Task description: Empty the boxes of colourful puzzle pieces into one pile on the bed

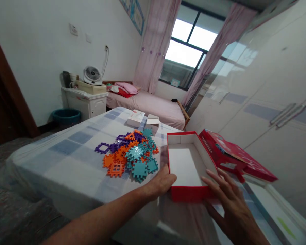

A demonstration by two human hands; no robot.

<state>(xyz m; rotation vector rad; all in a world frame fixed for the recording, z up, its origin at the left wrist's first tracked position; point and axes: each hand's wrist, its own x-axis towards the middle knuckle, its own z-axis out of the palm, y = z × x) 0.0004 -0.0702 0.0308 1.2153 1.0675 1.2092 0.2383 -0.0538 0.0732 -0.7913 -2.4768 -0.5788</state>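
Nearest, the left hand [163, 182] presses, curled, against the near-left corner of the open red box [191, 194] on the surface [73, 160], its grip impossible to tell, while the right hand [229, 199] lies open, fingers [213, 175] spread on the near-right wall. Empty thin cardboard, the box looks light and easily dented, best held by both long walls; tiles [132, 154] lie at its nine o'clock, the lid [234, 153] at three o'clock.

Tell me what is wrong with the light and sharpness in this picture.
Head view: the window panes are blown out to white. Head view: their glare washes over the glossy wardrobe doors. Head view: the wide lens bends straight lines near the edges. Head view: the left hand and right hand at the red box look slightly soft.
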